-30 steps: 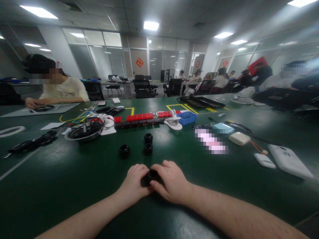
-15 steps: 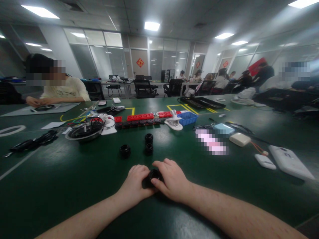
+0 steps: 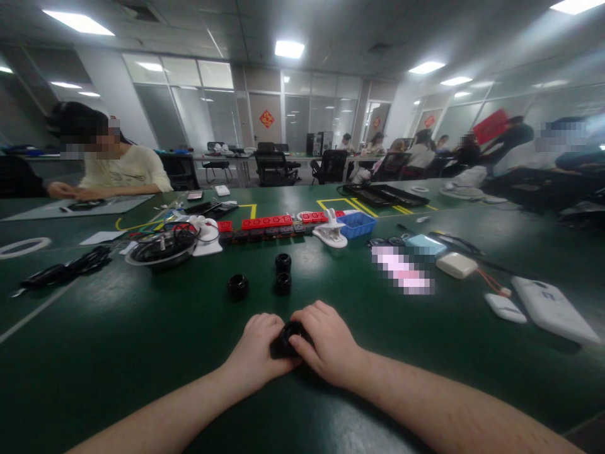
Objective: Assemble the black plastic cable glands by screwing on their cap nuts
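Bench (image 3: 179, 334), dark green and glossy, fills the near room, with yellow tape lines on its far half. Glass partitions (image 3: 309, 116) and a door (image 3: 258, 139) with a red diamond (image 3: 266, 118) close off the back; ceiling lights (image 3: 289, 49) shine above. A person (image 3: 125, 167) in a pale top sits at the far left, and several people sit blurred at the right.

A black ring (image 3: 289, 338) is at the near centre of the bench, between 2 hands. The left hand (image 3: 258, 347) grips its left side; the right hand (image 3: 326, 343) curls over its right, thumb near the opening. That opening points up, tipped toward the wearer; the axis through it runs upward at a slant. Fingers hide much of the ring, so I cannot tell whether it touches the bench.

Beyond stand 3 similar rings (image 3: 237, 289), openings up. Farther back are a metal bowl (image 3: 158, 260), red blocks (image 3: 267, 222), a white clip (image 3: 331, 236) and a blue bin (image 3: 362, 228).
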`<state>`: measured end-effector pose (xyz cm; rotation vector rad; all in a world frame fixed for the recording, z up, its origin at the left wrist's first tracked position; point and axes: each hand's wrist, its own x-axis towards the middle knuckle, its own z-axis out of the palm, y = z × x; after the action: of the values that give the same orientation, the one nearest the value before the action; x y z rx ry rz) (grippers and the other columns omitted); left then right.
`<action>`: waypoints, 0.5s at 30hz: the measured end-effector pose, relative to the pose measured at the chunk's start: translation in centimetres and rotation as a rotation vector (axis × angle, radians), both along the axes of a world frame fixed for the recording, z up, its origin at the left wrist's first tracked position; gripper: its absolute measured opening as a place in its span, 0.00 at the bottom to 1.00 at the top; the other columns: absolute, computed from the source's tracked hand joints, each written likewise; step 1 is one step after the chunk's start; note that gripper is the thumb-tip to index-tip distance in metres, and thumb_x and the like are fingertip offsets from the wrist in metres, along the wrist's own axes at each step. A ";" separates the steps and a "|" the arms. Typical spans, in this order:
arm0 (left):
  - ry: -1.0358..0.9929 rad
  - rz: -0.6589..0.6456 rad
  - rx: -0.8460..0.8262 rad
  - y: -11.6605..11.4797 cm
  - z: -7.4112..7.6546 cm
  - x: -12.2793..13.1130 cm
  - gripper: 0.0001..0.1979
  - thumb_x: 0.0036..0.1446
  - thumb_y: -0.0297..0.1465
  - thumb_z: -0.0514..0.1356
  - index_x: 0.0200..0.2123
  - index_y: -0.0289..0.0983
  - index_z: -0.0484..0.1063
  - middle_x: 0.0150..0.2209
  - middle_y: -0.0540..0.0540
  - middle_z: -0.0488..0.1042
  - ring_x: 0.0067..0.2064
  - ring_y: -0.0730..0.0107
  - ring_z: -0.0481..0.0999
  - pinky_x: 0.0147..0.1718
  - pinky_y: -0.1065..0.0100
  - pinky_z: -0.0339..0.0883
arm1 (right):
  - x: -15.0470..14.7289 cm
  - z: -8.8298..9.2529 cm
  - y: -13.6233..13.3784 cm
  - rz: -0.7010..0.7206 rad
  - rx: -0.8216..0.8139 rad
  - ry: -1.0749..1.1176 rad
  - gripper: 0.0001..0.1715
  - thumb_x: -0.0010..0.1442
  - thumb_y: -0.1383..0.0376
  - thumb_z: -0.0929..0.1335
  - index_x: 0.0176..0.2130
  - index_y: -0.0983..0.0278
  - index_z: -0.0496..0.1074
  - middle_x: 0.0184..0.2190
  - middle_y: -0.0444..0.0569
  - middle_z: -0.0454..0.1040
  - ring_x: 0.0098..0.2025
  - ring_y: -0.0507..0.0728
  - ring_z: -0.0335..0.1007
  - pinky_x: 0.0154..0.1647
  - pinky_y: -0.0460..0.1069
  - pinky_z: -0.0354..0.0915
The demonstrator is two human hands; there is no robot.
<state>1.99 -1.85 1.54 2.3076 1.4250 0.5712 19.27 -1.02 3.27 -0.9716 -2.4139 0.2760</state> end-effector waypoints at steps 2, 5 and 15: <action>0.001 -0.012 0.001 0.0 0.0 0.0 0.13 0.44 0.40 0.62 0.30 0.37 0.68 0.32 0.49 0.67 0.35 0.64 0.65 0.37 0.63 0.58 | 0.0 0.0 -0.1 0.016 0.002 0.006 0.15 0.59 0.60 0.59 0.40 0.67 0.66 0.34 0.51 0.68 0.36 0.57 0.58 0.38 0.52 0.56; 0.005 -0.033 0.005 0.0 0.0 0.1 0.13 0.45 0.40 0.61 0.30 0.38 0.69 0.32 0.49 0.67 0.35 0.64 0.65 0.37 0.64 0.58 | -0.1 0.0 -0.1 0.039 0.008 0.002 0.15 0.59 0.60 0.59 0.39 0.67 0.66 0.33 0.51 0.68 0.35 0.57 0.58 0.38 0.52 0.56; 0.015 -0.052 -0.001 0.1 -0.2 0.0 0.11 0.44 0.37 0.62 0.29 0.37 0.67 0.33 0.49 0.67 0.36 0.65 0.65 0.37 0.64 0.58 | 0.0 0.1 -0.2 0.105 0.014 -0.022 0.17 0.57 0.57 0.61 0.40 0.66 0.66 0.35 0.50 0.68 0.36 0.57 0.57 0.38 0.52 0.55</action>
<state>1.97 -1.80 1.35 2.3459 1.3675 0.5390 19.24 -1.17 3.37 -0.8481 -2.4880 0.2869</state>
